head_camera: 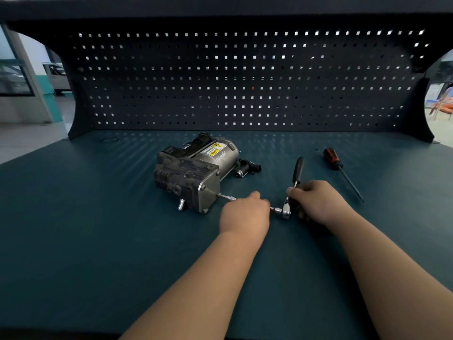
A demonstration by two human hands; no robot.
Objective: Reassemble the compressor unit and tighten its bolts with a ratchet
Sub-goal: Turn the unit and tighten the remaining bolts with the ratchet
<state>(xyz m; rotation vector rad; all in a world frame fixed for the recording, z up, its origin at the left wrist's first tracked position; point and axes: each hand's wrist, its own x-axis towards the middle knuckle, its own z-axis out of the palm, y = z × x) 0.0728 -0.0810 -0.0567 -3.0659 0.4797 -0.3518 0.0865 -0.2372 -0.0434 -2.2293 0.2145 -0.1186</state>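
2 bare forearms fwd; L grip (245, 212) fisted round ext. bar (228, 198), R grip (316, 202) round ratchet handle (297, 170)

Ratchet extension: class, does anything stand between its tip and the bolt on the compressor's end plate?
Nothing visible does. The extension, gripped by the left hand, runs straight from the ratchet in the right hand to the end plate of the compressor. The screwdriver lies apart to the right.

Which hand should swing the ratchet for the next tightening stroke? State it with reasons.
Right. The right hand grips the black-handled chrome ratchet near its head, so it can likely swing it. The left hand holds the slim chrome extension bar leading to the grey metal compressor, steadying it.
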